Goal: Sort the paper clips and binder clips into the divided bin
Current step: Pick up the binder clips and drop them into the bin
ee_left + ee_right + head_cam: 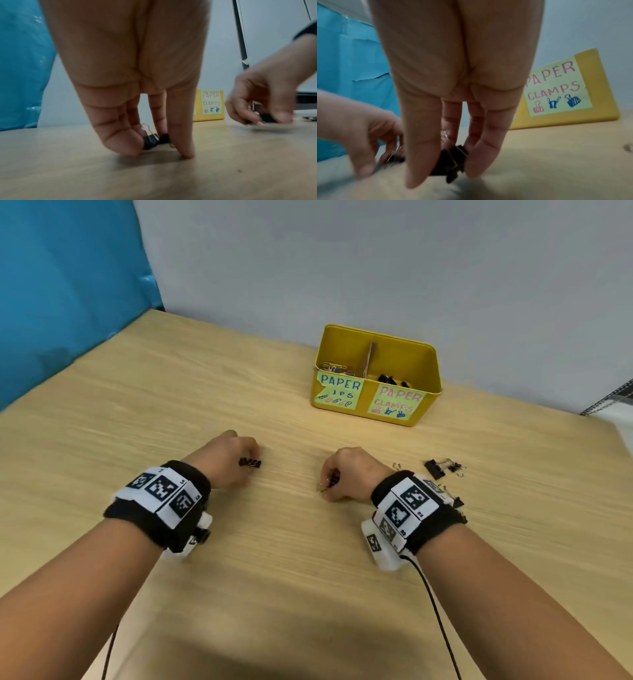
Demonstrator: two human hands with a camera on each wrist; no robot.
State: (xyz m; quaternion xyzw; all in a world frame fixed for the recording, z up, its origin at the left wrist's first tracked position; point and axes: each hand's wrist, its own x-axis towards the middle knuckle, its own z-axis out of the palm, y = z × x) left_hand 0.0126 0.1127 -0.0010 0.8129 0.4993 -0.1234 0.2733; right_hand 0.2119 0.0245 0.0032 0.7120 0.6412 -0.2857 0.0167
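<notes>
A yellow divided bin (424, 405) stands at the back of the wooden table, labelled for paper clips on its left half and paper clamps on its right. Coloured paper clips (334, 368) lie in the left compartment, black binder clips (392, 379) in the right. My left hand (229, 460) reaches down to the table and pinches black binder clips (155, 139) between fingertips. My right hand (346, 474) pinches another black binder clip (452, 161) just above the table. More binder clips (442, 467) lie loose right of my right wrist.
A blue sheet (68, 285) covers the wall at the left and a grey wall rises behind the bin. A black cable (442, 621) trails from the right wristband across the table's near part.
</notes>
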